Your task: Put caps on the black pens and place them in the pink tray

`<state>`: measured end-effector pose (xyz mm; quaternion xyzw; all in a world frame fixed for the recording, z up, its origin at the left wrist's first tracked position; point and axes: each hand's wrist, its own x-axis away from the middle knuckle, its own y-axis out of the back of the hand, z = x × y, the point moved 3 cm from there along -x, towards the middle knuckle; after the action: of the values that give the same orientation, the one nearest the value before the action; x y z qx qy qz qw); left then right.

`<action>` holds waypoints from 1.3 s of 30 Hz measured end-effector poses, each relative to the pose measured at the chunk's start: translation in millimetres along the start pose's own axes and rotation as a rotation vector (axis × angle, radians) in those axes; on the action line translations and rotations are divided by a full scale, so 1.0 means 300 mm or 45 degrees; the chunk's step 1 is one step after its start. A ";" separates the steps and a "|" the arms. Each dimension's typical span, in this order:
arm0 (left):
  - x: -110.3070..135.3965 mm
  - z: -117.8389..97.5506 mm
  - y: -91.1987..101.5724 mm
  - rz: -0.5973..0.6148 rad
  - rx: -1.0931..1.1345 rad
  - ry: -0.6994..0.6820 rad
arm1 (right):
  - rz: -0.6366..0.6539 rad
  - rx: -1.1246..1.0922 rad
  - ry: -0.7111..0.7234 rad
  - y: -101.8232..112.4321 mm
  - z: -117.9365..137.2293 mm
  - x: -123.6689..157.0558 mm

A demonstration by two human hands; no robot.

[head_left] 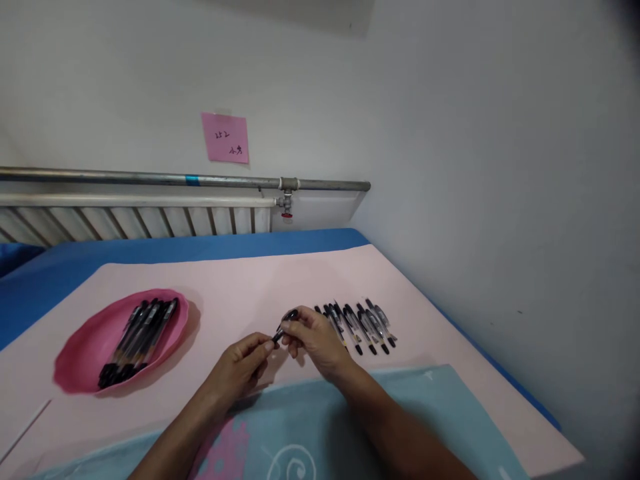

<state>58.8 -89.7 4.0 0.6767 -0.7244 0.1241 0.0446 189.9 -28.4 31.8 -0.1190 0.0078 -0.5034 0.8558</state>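
Note:
Both hands meet over the middle of the pink sheet, pinching one black pen [280,331] between them. My left hand [245,363] grips its lower left end with thumb and fingertips. Higher up, near the black cap end, the fingers of my right hand [315,337] are closed round the same pen, hiding part of it. Just right of that hand lie several clear-barrelled pens with black ends [353,323], loosely side by side on the sheet. To the left, a pink oval dish [80,360] with a wavy rim holds a bunch of similar pens [143,340].
A pink sheet [235,287] covers the blue table surface [225,248]. A light blue patterned cloth [400,400] lies along the near edge. A thin white stick [25,432] is at the far left. Behind stand a radiator [140,220] and pipe; a wall [500,200] borders the right.

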 end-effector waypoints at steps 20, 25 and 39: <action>0.111 -0.185 0.499 -1.367 -1.288 0.123 | 0.118 0.424 -0.107 -0.034 0.011 0.025; 0.094 -0.157 0.529 -1.354 -1.613 0.297 | 0.131 0.431 -0.079 -0.044 0.024 0.037; 0.080 -0.195 0.359 -1.322 -1.866 -0.258 | -0.459 1.384 0.163 0.183 0.138 0.033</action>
<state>-55.9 -93.1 53.0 0.7281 -0.2259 -0.4642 0.4509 247.4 -3.4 61.6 0.3693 -0.2207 -0.5791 0.6925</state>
